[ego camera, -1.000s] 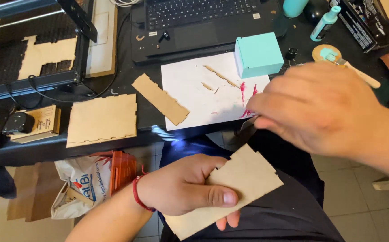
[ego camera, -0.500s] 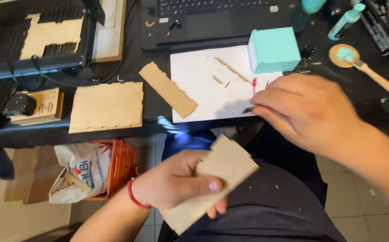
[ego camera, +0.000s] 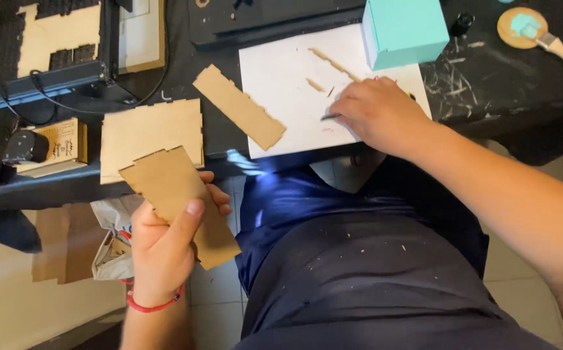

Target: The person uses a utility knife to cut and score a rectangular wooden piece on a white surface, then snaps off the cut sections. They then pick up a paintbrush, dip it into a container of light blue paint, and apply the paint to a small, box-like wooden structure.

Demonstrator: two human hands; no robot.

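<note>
My left hand (ego camera: 165, 249) grips a notched brown wooden panel (ego camera: 171, 188), held upright-tilted below the table's front edge. My right hand (ego camera: 379, 113) rests on a white paper sheet (ego camera: 281, 84) on the black table, fingers closed around a thin dark tool (ego camera: 329, 117) whose tip pokes out to the left. Small wood slivers (ego camera: 314, 84) lie on the paper near it. A long notched wooden strip (ego camera: 237, 105) lies just left of the paper.
A teal box (ego camera: 403, 29) stands at the paper's far right corner. A flat wooden panel (ego camera: 152, 133) lies at the table edge; a small printed wooden box (ego camera: 58, 146) sits left of it. A brush on a wooden disc (ego camera: 528, 29) is far right. A laser-cutter frame (ego camera: 42, 78) is at left.
My left hand swung the wooden panel left and up toward the table edge. My right hand came down onto the paper. The view shifted down and closer.
</note>
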